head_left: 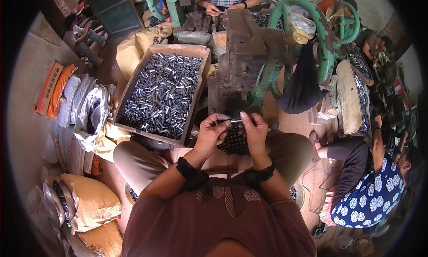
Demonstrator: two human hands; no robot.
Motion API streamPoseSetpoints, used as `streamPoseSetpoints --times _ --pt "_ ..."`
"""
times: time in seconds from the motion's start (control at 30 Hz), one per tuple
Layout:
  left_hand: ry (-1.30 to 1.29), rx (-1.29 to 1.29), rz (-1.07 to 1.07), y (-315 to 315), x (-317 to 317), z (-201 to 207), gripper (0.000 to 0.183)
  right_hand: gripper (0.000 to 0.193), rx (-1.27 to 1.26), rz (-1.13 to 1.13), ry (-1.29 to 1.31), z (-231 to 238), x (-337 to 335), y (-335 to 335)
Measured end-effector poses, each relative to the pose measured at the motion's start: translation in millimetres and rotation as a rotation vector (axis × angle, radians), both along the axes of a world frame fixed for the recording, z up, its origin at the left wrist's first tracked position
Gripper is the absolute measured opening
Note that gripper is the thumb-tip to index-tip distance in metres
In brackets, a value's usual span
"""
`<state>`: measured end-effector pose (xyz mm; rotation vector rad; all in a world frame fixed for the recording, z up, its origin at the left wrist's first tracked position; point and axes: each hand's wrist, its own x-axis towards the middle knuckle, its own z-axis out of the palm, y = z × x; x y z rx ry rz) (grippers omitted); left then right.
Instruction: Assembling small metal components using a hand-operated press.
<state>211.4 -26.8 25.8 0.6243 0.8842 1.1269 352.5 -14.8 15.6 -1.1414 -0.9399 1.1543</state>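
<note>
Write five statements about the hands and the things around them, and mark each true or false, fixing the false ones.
1. The left hand and the right hand hold a small metal piece between them. True.
2. A wooden box holds many small metal tubes. True.
3. That box stands to the person's right. False: it stands to the person's left.
4. A dark cloth hangs to the right of the box. True.
5. Both of the person's wrists are bare. False: each has a black band.
</note>
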Motion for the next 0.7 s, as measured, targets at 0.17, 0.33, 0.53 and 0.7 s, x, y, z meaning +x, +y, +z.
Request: streamPoseSetpoints --times 0.17,0.33,0.53,0.7 --pt "0.179 0.145 0.028 -1 -2 -3 0.007 0.026 0.041 0.013 -0.103 -4 -5 0" --pt "-0.246 0.046 -0.233 8 -23 -4 0.012 0.025 -0.206 0.266 0.134 -1 0 7" --pt "-0.173 0.007 -0.163 25 -18 -22 0.009 0.025 -0.029 0.141 -0.458 -6 12 12" --pt "0.077 -0.147 0.168 72 -49 -57 0.012 0.023 1.031 -0.717 -0.806 80 51 -4"
